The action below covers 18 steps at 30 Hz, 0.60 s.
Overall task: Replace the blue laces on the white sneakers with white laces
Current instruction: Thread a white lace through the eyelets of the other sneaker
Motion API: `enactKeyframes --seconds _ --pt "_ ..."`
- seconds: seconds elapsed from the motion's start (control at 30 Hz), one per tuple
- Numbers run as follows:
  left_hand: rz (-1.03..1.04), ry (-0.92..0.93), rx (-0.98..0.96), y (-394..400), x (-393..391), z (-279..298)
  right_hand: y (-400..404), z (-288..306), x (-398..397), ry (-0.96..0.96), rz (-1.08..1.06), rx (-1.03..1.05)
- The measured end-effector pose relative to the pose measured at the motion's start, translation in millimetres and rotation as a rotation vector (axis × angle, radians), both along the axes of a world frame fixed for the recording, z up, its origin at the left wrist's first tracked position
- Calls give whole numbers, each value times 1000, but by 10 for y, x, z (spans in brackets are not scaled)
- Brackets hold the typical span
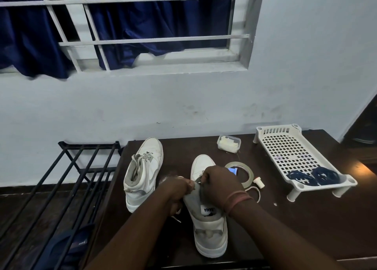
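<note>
Two white high-top sneakers stand on a dark table (285, 225). The left sneaker (142, 173) carries white laces. The right sneaker (208, 229) stands heel toward me, its grey tongue pulled back. My left hand (179, 190) pinches a white lace (177, 218) at the shoe's left eyelets, and the lace end hangs below the hand. My right hand (220, 184) grips the lace over the throat of the same shoe, fingers curled. Two coiled blue laces (314, 177) lie on a white perforated rack (293, 147) at the right.
A roll of clear tape (247, 171), a small white stopper (259, 182) and a lidded plastic box (228, 144) lie behind the right sneaker. A black metal shoe rack (61, 188) stands left of the table. A wall and barred window are behind.
</note>
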<state>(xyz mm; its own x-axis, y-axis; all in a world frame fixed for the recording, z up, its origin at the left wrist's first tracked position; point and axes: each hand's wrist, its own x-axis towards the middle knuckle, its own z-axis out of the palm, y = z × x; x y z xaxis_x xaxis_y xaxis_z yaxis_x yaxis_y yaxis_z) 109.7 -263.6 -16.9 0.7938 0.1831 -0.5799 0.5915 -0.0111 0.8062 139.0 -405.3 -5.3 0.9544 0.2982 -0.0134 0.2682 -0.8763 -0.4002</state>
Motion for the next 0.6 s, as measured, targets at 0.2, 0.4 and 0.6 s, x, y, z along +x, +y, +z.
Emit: enactKeyframes --seconds 0.2,0.4,0.6 --pt "8 42 -115 -12 25 46 48 -7 -14 -15 -21 -55" --pt "104 82 -252 29 48 67 59 -15 -13 -57 4 -59" --pt "-18 109 -210 9 5 114 44 -59 17 -84 -71 134"
